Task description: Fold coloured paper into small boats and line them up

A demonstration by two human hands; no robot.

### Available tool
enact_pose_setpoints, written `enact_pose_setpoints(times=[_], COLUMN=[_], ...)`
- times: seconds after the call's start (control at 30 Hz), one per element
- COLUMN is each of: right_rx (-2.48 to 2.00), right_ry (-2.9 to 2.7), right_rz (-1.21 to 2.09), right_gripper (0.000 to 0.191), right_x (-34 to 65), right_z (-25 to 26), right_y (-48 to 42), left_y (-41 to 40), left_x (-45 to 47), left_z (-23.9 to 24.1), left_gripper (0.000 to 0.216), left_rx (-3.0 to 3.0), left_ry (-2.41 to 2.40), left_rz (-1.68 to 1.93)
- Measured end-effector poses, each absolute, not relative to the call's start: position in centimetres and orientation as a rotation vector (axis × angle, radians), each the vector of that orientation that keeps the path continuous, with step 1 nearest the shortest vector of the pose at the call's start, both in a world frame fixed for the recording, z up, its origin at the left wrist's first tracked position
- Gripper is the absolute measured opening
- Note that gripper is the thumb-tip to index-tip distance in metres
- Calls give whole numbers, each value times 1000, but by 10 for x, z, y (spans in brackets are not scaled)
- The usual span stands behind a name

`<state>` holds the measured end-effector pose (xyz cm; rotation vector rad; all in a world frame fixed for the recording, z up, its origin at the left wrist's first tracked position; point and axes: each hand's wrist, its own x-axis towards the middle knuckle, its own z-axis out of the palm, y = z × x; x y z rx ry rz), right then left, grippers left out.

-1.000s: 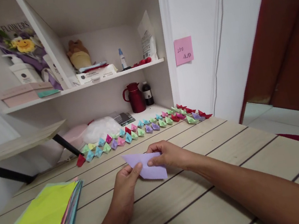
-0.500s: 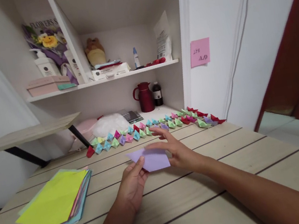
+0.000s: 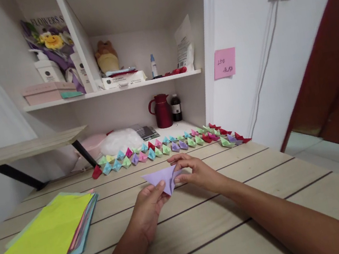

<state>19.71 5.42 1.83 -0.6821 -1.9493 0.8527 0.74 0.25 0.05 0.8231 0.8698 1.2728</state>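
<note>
A folded sheet of purple paper (image 3: pixel 158 177) is held just above the table, pointed at its left and lower corners. My left hand (image 3: pixel 151 201) pinches its lower left part, thumb on top and fingers beneath. On the other side, my right hand (image 3: pixel 196 172) grips the right part of the paper between thumb and fingers, covering some of it. Beyond both hands stand rows of small folded paper boats (image 3: pixel 143 156) in green, blue, pink, purple and red.
A stack of coloured paper (image 3: pixel 49 234), yellow on top, lies at the left of the slatted table (image 3: pixel 207 233). A raised wooden stand (image 3: pixel 26 148) is behind it. At the back are a red jug (image 3: pixel 162 111), a dark bottle (image 3: pixel 176 107) and a white plastic bag (image 3: pixel 121 141).
The purple paper has gone from a wider flat shape to a narrower, triangular one. My right fingers have closed on its right part. The view has shifted slightly.
</note>
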Motion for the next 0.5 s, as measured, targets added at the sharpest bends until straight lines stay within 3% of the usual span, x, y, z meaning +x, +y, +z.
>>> enact_pose_setpoints(times=[0.23,0.5], right_rx=[-756,-784], right_ry=[-1640,-1643], right_rz=[1285,1247], right_gripper=[35,39], right_x=[190,194], right_z=[11,9], right_y=[59,62], left_y=[0,2], left_x=[10,11], left_z=[4,-4], left_gripper=[25,30], left_rx=[902,1085], left_ry=[915,1041], left_rz=[1245,1183])
